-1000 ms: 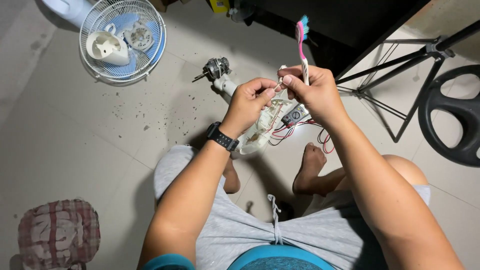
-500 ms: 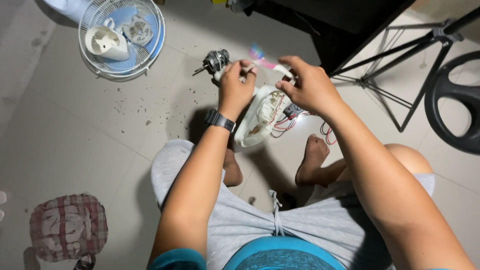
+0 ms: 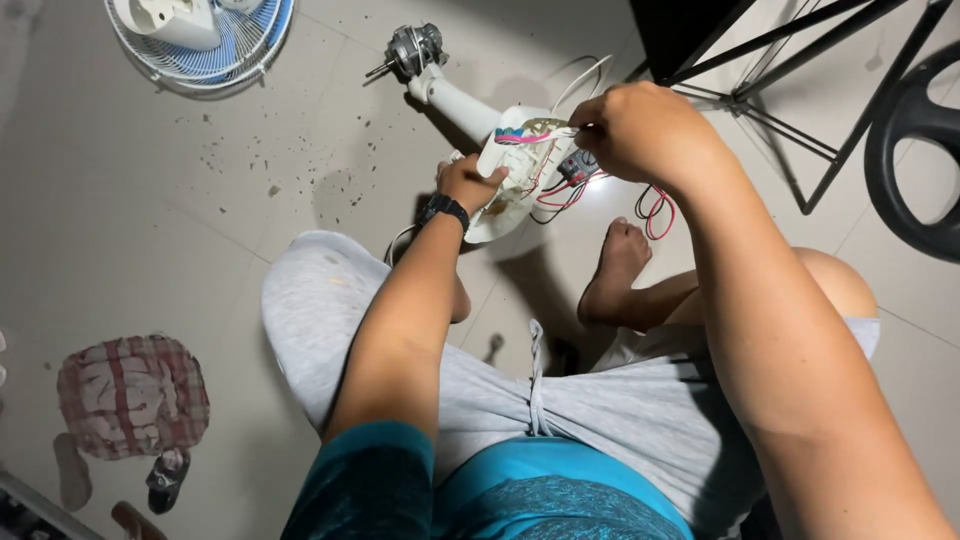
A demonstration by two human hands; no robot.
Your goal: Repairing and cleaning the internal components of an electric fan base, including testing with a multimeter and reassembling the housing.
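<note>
I sit on a tiled floor with an opened white fan housing (image 3: 505, 190) in front of me, its red wires (image 3: 652, 212) hanging loose. My left hand (image 3: 468, 184) grips the housing's lower left edge; a black watch is on that wrist. My right hand (image 3: 640, 128) is closed on the handle of a pink and blue toothbrush (image 3: 528, 134), whose head lies inside the housing. The fan motor (image 3: 415, 48) sticks out at the far end of the white neck.
A blue and white fan grille (image 3: 205, 45) with a white part in it lies at the top left. A black metal stand (image 3: 790, 90) and a black ring (image 3: 915, 150) are at the right. A checked cloth (image 3: 132, 395) lies at the lower left. Dust specks dot the floor.
The toothbrush went from upright in my right hand to lying flat, its head now inside the housing. My left hand slid down to the housing's lower edge. The view moved closer.
</note>
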